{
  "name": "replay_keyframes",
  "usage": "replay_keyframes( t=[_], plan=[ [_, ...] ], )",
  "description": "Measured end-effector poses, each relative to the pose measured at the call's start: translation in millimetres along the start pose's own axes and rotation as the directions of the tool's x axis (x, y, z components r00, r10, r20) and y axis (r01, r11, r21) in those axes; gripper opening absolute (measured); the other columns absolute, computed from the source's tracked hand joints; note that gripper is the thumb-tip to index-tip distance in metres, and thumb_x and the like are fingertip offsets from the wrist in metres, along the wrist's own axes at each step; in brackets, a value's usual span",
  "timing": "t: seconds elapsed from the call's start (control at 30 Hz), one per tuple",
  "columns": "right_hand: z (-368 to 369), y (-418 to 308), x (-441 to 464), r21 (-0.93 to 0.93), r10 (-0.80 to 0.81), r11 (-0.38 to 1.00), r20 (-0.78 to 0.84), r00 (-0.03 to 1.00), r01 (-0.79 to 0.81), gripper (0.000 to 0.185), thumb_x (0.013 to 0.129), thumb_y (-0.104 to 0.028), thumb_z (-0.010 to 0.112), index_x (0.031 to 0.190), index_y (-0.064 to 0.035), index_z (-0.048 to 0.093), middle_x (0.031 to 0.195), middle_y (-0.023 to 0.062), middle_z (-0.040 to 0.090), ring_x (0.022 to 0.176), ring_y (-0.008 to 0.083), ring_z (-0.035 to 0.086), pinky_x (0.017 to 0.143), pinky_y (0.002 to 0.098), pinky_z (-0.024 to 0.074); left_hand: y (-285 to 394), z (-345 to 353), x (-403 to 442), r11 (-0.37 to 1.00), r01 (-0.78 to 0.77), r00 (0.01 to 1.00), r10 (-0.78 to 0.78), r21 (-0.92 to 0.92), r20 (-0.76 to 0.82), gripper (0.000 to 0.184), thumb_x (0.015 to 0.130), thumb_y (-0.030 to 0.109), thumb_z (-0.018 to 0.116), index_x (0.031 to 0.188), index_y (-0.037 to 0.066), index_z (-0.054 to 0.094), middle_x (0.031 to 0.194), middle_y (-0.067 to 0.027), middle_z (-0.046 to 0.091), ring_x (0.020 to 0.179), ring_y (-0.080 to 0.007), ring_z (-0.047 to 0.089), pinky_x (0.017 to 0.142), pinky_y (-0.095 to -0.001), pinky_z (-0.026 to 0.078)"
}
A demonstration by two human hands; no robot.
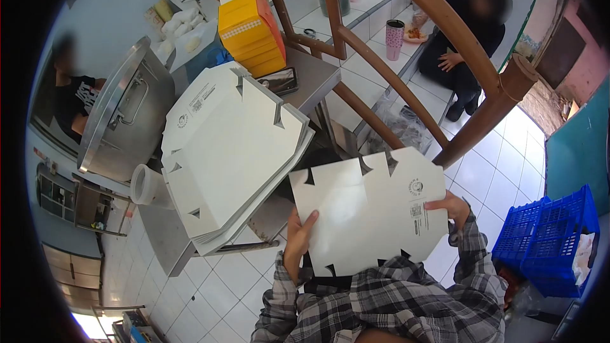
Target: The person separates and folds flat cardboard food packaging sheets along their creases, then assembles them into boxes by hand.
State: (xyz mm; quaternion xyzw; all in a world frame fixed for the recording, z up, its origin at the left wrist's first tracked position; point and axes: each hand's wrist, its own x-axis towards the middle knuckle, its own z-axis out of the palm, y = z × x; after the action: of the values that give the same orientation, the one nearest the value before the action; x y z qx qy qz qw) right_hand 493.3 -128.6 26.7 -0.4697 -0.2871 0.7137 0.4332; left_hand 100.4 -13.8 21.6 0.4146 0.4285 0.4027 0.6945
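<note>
Across my lap lies a flat, unfolded white cardboard box blank with notched edges and a small printed logo and code near its right end. My left hand grips its left edge, thumb on top. At the right edge my right hand pinches it near the print; the fingers beneath the card are hidden. To the left, a stack of similar white box blanks rests on a metal table, touched by neither hand.
Behind the stack are yellow boxes and a phone. A large metal pot and white tub stand left. Brown railing runs ahead. Blue crates sit right. One person sits on steps; another is left.
</note>
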Motion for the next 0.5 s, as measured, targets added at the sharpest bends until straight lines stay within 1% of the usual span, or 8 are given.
replay_keyframes(
  t=[0.07, 0.1, 0.23, 0.33, 0.37, 0.43, 0.47, 0.5],
  plan=[
    [3.0, 7.0, -1.2, 0.038, 0.008, 0.999, -0.052, 0.999, -0.006, 0.076, 0.072, -0.009, 0.079, 0.137, 0.0017, 0.042, 0.124, 0.0202, 0.058, 0.108, 0.0307, 0.061, 0.095, 0.0411, 0.0492, -13.3, -3.2, -1.2, 0.993, 0.12, 0.993, -0.12, 0.006, -0.014, 0.051, 0.091, 0.013, 0.065, 0.132, -0.004, 0.04, 0.12, -0.0149, 0.059, 0.106, -0.0215, 0.061, 0.09, -0.0331, 0.05],
    [7.7, 5.7, 0.3, 0.061, 0.004, 0.998, -0.05, 0.999, -0.001, 0.076, 0.071, -0.009, 0.079, 0.137, 0.0018, 0.042, 0.123, 0.0196, 0.059, 0.108, 0.03, 0.061, 0.094, 0.0407, 0.0494, -10.2, -9.7, -3.7, 0.953, 0.304, 0.952, -0.304, -0.005, 0.045, 0.061, 0.091, 0.022, 0.067, 0.136, -0.006, 0.037, 0.123, -0.0165, 0.057, 0.109, -0.0235, 0.06, 0.091, -0.0336, 0.05],
    [16.1, 14.5, 13.0, 0.142, 0.044, 0.99, -0.15, 0.988, -0.022, 0.077, 0.07, -0.006, 0.075, 0.137, 0.0021, 0.039, 0.121, 0.0177, 0.059, 0.109, 0.0284, 0.06, 0.092, 0.0387, 0.0494, -7.9, -20.0, 1.9, 0.88, 0.476, 0.878, -0.475, 0.001, 0.057, 0.072, 0.088, 0.031, 0.07, 0.139, -0.006, 0.035, 0.125, -0.019, 0.055, 0.111, -0.0268, 0.058, 0.091, -0.0359, 0.05],
    [22.2, -1.3, 24.4, -0.07, -0.009, 0.998, -0.144, 0.99, -0.001, 0.074, 0.072, -0.006, 0.072, 0.137, 0.0027, 0.037, 0.123, 0.0195, 0.057, 0.111, 0.028, 0.059, 0.094, 0.0369, 0.0482, -23.8, -32.0, 7.3, 0.887, 0.453, 0.889, -0.457, 0.085, 0.034, 0.075, 0.086, 0.033, 0.071, 0.14, -0.005, 0.035, 0.126, -0.0199, 0.054, 0.111, -0.0286, 0.058, 0.091, -0.0374, 0.05],
    [15.5, -3.1, 33.7, -0.302, -0.075, 0.953, -0.218, 0.973, 0.006, 0.072, 0.074, -0.007, 0.072, 0.136, 0.0028, 0.038, 0.124, 0.0196, 0.056, 0.112, 0.0285, 0.059, 0.095, 0.0361, 0.0477, -25.5, -35.9, 6.1, 0.894, 0.444, 0.894, -0.446, 0.064, 0.033, 0.075, 0.086, 0.034, 0.071, 0.14, -0.005, 0.035, 0.126, -0.0199, 0.054, 0.111, -0.0289, 0.058, 0.091, -0.0375, 0.05],
    [8.6, -11.9, 55.1, -0.697, -0.244, 0.716, -0.307, 0.92, -0.043, 0.068, 0.076, -0.01, 0.072, 0.134, 0.0029, 0.038, 0.126, 0.0198, 0.055, 0.113, 0.0296, 0.058, 0.096, 0.0345, 0.0466, -19.4, -37.3, 5.1, 0.893, 0.446, 0.894, -0.447, 0.063, 0.006, 0.075, 0.086, 0.034, 0.071, 0.139, -0.004, 0.035, 0.127, -0.0201, 0.053, 0.113, -0.0289, 0.057, 0.093, -0.0373, 0.048],
    [5.9, -18.4, 72.5, -0.847, -0.562, 0.512, -0.203, 0.802, 0.145, 0.067, 0.077, -0.01, 0.072, 0.134, 0.0008, 0.039, 0.128, 0.0188, 0.054, 0.114, 0.0299, 0.058, 0.096, 0.0354, 0.0464, -15.8, -36.3, 5.9, 0.898, 0.43, 0.902, -0.432, 0.09, -0.002, 0.074, 0.086, 0.034, 0.071, 0.139, -0.004, 0.036, 0.127, -0.0201, 0.053, 0.114, -0.0289, 0.056, 0.093, -0.0373, 0.048],
    [21.5, -43.0, 92.8, -0.937, -0.798, 0.236, -0.034, 0.601, 0.259, 0.065, 0.079, -0.011, 0.072, 0.134, -0.0013, 0.039, 0.129, 0.0178, 0.054, 0.116, 0.0302, 0.057, 0.097, 0.0362, 0.0462, -13.6, -34.7, 6.2, 0.902, 0.416, 0.909, -0.418, 0.116, -0.011, 0.074, 0.086, 0.034, 0.071, 0.139, -0.004, 0.036, 0.127, -0.0201, 0.053, 0.115, -0.0289, 0.055, 0.094, -0.0373, 0.047]
  ],
)
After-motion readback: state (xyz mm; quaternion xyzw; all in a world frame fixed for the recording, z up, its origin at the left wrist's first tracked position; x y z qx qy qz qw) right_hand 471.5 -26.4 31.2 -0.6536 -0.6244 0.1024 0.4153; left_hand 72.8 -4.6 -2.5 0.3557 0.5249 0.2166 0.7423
